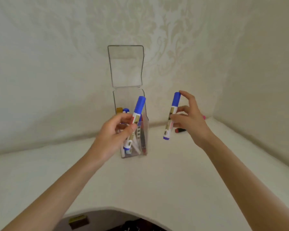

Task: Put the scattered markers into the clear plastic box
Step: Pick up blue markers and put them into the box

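Observation:
The clear plastic box stands upright on the white table near the back wall, its lid flipped up and open. Several markers stand inside it. My left hand grips a blue-capped marker in front of the box, cap up and tilted right. My right hand holds a second blue-capped marker almost upright, in the air to the right of the box. A red marker lies on the table behind my right hand, and a pink one peeks out by the wall.
The white table sits in a corner, with patterned walls behind and on the right. Its curved front edge runs along the bottom, with dark objects below it.

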The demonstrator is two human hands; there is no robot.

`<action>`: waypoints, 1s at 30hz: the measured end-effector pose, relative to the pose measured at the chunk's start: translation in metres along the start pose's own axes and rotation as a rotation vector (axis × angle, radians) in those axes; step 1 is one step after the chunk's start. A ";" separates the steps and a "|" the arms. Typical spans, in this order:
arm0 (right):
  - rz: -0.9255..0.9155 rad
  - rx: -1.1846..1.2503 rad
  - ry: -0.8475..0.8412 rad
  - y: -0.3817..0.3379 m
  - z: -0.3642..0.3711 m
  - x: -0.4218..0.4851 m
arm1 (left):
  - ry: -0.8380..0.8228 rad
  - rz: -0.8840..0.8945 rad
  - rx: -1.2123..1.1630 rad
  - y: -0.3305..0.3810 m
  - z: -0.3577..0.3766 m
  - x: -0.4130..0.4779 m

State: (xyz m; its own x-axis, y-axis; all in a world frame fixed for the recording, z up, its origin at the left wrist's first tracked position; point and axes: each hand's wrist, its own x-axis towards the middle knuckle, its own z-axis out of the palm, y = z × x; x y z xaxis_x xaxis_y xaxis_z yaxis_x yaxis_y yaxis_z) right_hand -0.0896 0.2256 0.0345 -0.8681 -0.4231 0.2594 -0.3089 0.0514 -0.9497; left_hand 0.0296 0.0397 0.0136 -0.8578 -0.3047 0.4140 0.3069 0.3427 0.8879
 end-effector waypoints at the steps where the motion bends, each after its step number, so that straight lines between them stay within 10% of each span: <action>1: -0.056 0.041 0.030 -0.009 0.011 0.005 | 0.056 0.032 -0.015 0.003 -0.012 0.000; 17: -0.453 -0.340 0.206 -0.043 0.072 0.030 | 0.109 0.044 -0.043 -0.017 -0.044 0.012; 30: -0.363 -0.746 -0.038 -0.018 0.077 0.022 | 0.111 -0.014 0.057 -0.016 -0.038 0.018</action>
State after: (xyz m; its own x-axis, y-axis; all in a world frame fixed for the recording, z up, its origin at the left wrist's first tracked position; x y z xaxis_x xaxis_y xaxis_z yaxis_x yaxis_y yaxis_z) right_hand -0.0730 0.1461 0.0436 -0.6553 -0.5587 0.5084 -0.7554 0.4862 -0.4393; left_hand 0.0248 -0.0047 0.0139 -0.8100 -0.4049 0.4242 0.2688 0.3866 0.8822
